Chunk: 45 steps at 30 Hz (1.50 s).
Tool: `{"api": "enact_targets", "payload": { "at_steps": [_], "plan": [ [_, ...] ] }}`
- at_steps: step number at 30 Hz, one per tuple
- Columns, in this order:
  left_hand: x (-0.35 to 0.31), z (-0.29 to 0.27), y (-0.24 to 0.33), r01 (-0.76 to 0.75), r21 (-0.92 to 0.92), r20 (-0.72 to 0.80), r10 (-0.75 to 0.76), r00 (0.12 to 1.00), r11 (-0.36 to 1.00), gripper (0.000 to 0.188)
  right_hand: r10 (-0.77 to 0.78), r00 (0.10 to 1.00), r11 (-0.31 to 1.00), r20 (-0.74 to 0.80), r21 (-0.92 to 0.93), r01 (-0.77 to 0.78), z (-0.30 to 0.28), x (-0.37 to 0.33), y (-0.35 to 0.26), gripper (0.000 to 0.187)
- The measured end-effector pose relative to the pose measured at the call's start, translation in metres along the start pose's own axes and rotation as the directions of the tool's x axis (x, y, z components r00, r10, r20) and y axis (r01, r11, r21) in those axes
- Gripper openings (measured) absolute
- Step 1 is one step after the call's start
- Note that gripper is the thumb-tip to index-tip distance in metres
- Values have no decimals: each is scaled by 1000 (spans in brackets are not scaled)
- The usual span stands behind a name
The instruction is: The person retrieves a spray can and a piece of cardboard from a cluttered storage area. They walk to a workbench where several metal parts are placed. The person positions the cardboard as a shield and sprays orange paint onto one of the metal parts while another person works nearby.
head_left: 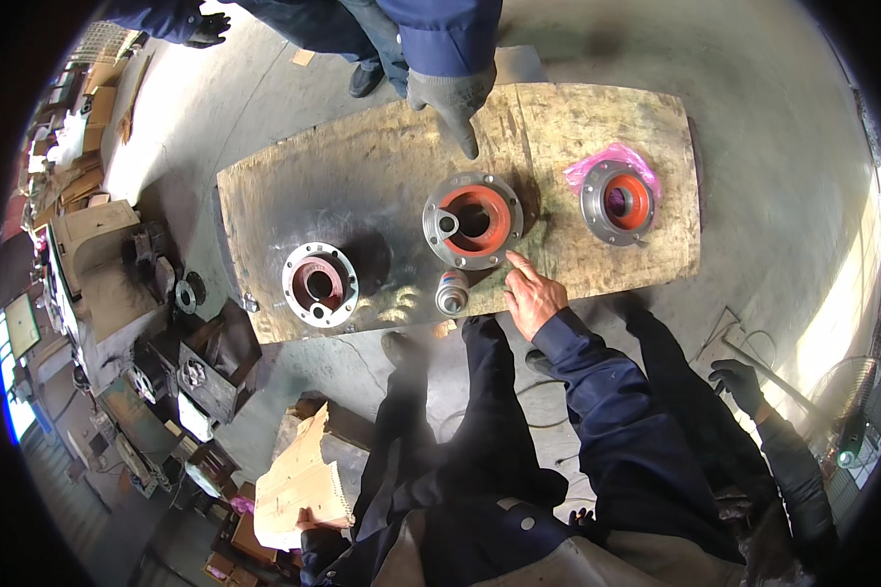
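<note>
Right hand: the person's right hand [536, 298] over the tabletop's near edge, bare, index extended to the near-right rim of the middle flange; contact with metal cannot be told.
Right fingers: released, nothing in them; index straight, rest loosely curled.
Left hand: the person's left hand [307, 520], low in view, at the near edge of the cardboard sheet [299, 474]; partly hidden.
Left fingers: grasping the cardboard, off the tabletop.
Middle flange: round metal part [473, 221], grey bolt-holed rim, red inside, dark centre opening, smaller round hole at left; lies flat mid-tabletop.
Left flange: similar metal part [341, 269], duller red inside, bright rim, small hole at near side; near the tabletop's near edge, well apart from the middle one.
Right flange: metal part with red inside [637, 196], on the right side, against pink plastic [612, 157] at its far side.
Can: silver can [451, 293], upright, just beside the middle flange on its near side.
Tabletop: worn wood tabletop [597, 117], dark staining toward left.
Opposite: co-worker's grey-gloved hand [455, 98], finger pointing down toward the middle flange, apart from it.
Right side: another dark-gloved hand [739, 386], off the tabletop.
Left surroundings: boxes and machine parts on the floor.
</note>
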<state>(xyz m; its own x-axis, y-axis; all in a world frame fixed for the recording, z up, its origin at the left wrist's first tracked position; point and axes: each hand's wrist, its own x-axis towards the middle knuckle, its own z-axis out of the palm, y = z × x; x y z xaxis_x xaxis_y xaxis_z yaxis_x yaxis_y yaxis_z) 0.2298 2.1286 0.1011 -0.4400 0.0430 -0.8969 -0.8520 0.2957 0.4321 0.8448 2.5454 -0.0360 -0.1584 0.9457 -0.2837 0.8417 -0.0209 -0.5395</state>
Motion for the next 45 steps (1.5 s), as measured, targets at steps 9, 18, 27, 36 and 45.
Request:
{"api": "enact_targets", "payload": {
  "at_steps": [9, 18, 27, 36, 45],
  "plan": [
    [-3, 4, -19, 60, -36, -8, -60, 998, 998, 67, -10, 1000, 1000, 0, 1, 10, -2, 23, -9, 22],
    [45, -19, 2, -18, -35, -45, 16, 999, 999, 68, -58, 997, 976, 44, -209, 66, 1, 64, -17, 26],
    [49, -63, 6, -33, 19, -20, 33, 999, 999, 68, -1, 989, 859, 147, -506, 75, 17, 114, -17, 31],
    [60, -75, -13, -36, 32, -7, 36, 999, 999, 68, 105, 990, 939, 97, -338, -67, 19, 91, -28, 22],
    [45, -35, -27, -98, 32, 17, 97, 995, 995, 65, 283, 937, -133, 202, 976, -171, -13, -12, -21, 37]
  ]
}}
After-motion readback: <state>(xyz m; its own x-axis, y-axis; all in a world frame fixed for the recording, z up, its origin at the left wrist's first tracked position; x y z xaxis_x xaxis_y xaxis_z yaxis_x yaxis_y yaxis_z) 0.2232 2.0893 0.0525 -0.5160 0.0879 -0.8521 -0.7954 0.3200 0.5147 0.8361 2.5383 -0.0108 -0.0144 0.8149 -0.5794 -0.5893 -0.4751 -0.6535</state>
